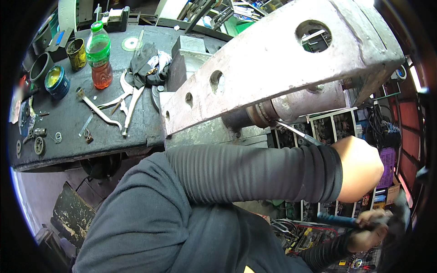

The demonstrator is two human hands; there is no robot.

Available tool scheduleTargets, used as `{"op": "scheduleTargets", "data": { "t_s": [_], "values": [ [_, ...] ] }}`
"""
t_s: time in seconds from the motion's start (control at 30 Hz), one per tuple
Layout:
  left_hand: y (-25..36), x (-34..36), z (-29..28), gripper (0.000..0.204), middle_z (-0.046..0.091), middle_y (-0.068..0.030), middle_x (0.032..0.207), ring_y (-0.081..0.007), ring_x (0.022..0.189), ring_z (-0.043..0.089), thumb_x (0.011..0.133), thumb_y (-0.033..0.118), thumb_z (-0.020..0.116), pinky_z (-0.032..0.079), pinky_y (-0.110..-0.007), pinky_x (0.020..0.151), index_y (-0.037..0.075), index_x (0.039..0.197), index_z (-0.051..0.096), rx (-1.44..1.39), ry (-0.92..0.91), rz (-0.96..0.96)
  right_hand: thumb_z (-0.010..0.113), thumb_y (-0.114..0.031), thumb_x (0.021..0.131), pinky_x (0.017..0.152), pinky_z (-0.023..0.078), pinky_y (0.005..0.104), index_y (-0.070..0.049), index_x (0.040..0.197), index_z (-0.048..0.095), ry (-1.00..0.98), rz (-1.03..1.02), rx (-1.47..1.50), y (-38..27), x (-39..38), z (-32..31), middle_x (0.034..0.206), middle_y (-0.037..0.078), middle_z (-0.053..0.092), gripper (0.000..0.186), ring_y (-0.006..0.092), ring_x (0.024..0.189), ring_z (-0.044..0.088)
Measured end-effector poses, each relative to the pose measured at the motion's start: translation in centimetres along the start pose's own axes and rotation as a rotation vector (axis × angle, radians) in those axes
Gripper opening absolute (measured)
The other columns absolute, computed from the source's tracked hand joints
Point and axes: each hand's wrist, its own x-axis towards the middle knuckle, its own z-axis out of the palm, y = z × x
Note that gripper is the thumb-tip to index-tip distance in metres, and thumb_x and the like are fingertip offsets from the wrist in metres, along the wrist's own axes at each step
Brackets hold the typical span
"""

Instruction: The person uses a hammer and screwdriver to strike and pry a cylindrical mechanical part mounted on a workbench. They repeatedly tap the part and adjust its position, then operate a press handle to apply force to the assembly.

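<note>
Dark, near-black long-sleeved top (214,241), soft cloth, deep folds at the left shoulder. Left sleeve (255,174) snug, ringed with fine crosswise ridges (ribbing or bunched fabric, can't tell), ending in a darker wrist band (336,175). Right sleeve (325,251) also dark, creased in rings. Left hand (359,169) and right hand (371,230) bare, right one blurred.

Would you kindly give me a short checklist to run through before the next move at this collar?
1. Metal tool tip against the collar: ok, they appear to meet.
2. Left hand grip: cannot tell, fingers hidden.
3. Right hand holding the blue-handled tool: ok, though blurred.
4. Hands gloved: not ok, both are bare.
5. Bottle upright and capped on the bench: ok.
</note>
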Motion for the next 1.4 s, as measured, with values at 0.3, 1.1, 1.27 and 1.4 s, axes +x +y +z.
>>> {"op": "scheduleTargets", "data": {
  "t_s": [0.3,1.1,1.27,1.4],
  "values": [
    [0.1,0.1,-0.4,0.009,0.066,-0.013,0.072,-0.0283,0.068,0.069,0.065,0.012,0.066,0.055,-0.037,0.059,0.003,0.069,0.068,0.011,-0.017,-0.016,0.04,-0.039,0.102,0.042,0.032,0.0234,-0.001,0.117,0.044,0.2,0.106,0.2,-0.9,1.2,1.9,0.076,0.004,0.045,0.041,0.0098,0.049,0.038],
    [-0.2,0.7,-1.5,0.009,0.066,-0.0125,0.068,-0.0282,0.066,0.069,0.064,0.012,0.067,0.055,-0.037,0.06,0.005,0.07,0.07,0.01,-0.036,-0.043,0.047,-0.03,0.102,0.042,0.039,0.023,0.003,0.121,0.043,0.072,0.092,0.114,-2.2,3.9,0.7,0.076,0.009,0.051,0.038,0.0115,0.05,0.044],
    [-0.4,0.7,-1.1,0.009,0.066,-0.0121,0.067,-0.0274,0.066,0.069,0.064,0.012,0.067,0.055,-0.037,0.059,0.005,0.069,0.069,-0.003,0.014,-0.031,0.04,-0.041,0.103,0.037,0.038,0.0241,0.001,0.121,0.042,0.085,0.181,-0.192,-1.0,3.0,2.3,0.071,0.007,0.046,0.046,0.011,0.046,0.043],
    [-0.4,0.7,-1.2,0.009,0.066,-0.0125,0.068,-0.0278,0.067,0.069,0.064,0.012,0.067,0.055,-0.037,0.058,0.005,0.069,0.069,0.026,-0.024,-0.031,0.042,-0.04,0.102,0.036,0.04,0.0231,0.002,0.12,0.042,0.179,0.119,0.153,-1.9,3.5,0.5,0.071,0.007,0.047,0.045,0.011,0.045,0.045]
  ]
}}
